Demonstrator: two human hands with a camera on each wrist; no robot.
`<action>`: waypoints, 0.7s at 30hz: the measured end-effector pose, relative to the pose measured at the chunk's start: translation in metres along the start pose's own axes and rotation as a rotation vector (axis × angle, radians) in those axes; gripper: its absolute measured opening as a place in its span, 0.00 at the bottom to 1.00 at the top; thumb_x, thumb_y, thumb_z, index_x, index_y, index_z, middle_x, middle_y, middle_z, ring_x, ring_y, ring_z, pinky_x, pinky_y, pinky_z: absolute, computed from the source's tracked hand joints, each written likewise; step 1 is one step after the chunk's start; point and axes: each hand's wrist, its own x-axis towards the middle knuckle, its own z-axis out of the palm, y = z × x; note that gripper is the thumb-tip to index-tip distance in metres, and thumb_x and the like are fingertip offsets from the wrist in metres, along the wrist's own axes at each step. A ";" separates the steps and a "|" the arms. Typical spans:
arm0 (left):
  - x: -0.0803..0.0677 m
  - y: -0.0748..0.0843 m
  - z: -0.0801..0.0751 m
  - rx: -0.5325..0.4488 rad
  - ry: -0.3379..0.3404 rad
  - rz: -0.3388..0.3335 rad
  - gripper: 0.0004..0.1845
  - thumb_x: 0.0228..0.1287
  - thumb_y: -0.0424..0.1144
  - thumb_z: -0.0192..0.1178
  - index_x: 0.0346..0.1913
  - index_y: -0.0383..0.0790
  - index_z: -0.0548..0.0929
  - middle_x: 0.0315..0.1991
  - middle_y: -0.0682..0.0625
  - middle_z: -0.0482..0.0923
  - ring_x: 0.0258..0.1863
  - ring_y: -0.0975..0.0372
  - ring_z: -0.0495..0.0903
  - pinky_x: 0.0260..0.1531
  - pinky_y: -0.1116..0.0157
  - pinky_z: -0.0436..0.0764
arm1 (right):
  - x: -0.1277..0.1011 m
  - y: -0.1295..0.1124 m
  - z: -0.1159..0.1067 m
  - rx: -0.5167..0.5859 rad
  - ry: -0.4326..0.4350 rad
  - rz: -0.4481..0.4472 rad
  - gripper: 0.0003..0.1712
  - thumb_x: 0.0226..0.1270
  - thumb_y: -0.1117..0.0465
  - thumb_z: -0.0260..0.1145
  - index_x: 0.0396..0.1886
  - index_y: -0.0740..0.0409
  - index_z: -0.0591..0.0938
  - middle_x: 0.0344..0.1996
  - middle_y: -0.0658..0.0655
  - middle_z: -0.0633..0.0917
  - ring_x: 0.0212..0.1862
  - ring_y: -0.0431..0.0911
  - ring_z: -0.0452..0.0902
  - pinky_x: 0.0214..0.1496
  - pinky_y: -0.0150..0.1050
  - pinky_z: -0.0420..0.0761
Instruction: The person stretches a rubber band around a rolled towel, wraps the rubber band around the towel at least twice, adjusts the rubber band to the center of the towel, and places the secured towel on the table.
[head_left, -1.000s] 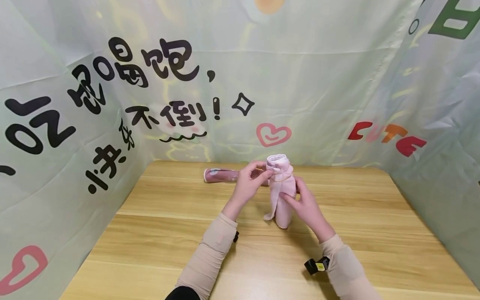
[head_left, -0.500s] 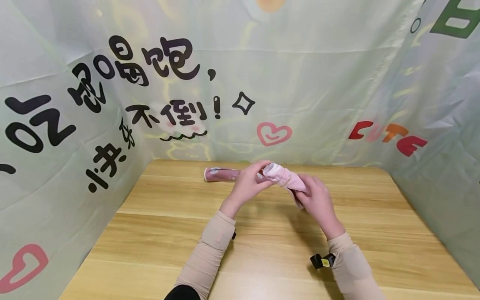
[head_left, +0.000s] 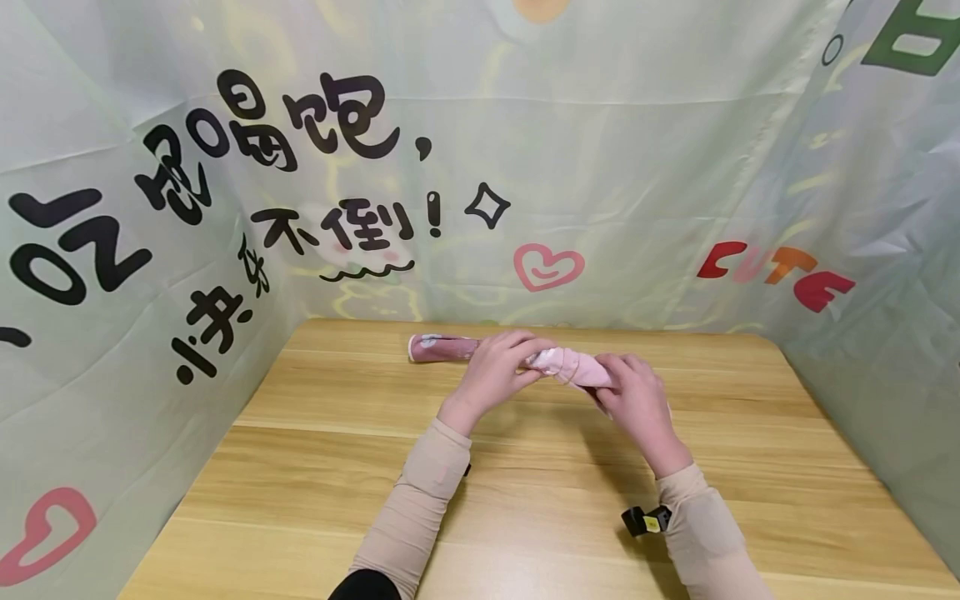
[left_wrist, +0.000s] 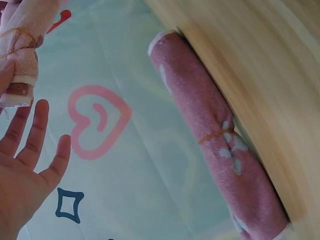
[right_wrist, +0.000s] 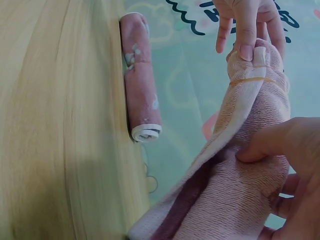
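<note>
Both hands hold a pale pink rolled towel (head_left: 573, 365) above the table, lying nearly level. My left hand (head_left: 491, 371) pinches its left end, thumb on the near side. In the left wrist view the other fingers of that hand spread apart beside the roll. Around the right part of the towel curls my right hand (head_left: 637, 404), thumb on top in the right wrist view. A thin tan rubber band (right_wrist: 252, 80) circles the roll near the left hand. Beyond the band, a white-edged flap (right_wrist: 205, 160) hangs loose and shows a darker inner side.
A darker pink rolled towel (left_wrist: 192, 95) with pale patches lies near the table's back edge, its own band (left_wrist: 212, 136) around the middle. The left hand hides part of it in the head view. Printed cloth walls (head_left: 637, 183) enclose the wooden table (head_left: 540, 517).
The pale towel has tipped from upright to nearly level, its banded end turning left. My right hand has shifted right and regripped around it. My left hand has come over the banded end.
</note>
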 end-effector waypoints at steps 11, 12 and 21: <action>-0.002 -0.001 0.002 0.023 -0.025 -0.011 0.15 0.58 0.46 0.69 0.48 0.50 0.85 0.45 0.57 0.85 0.45 0.62 0.82 0.49 0.62 0.80 | -0.001 -0.007 0.009 0.081 0.113 -0.059 0.16 0.53 0.68 0.68 0.44 0.61 0.82 0.41 0.65 0.85 0.46 0.63 0.78 0.46 0.60 0.75; -0.003 -0.001 0.003 0.021 -0.026 -0.006 0.14 0.58 0.46 0.69 0.47 0.50 0.85 0.44 0.57 0.85 0.44 0.63 0.83 0.48 0.63 0.80 | -0.002 -0.009 0.011 0.110 0.165 -0.089 0.14 0.52 0.69 0.69 0.41 0.62 0.82 0.39 0.64 0.84 0.44 0.62 0.78 0.45 0.58 0.74; -0.002 0.001 0.008 0.016 -0.029 0.034 0.14 0.59 0.47 0.69 0.46 0.50 0.85 0.39 0.57 0.85 0.38 0.65 0.81 0.46 0.63 0.80 | -0.005 -0.026 0.022 0.206 0.374 -0.253 0.09 0.48 0.70 0.73 0.30 0.63 0.82 0.30 0.60 0.81 0.36 0.56 0.76 0.38 0.50 0.70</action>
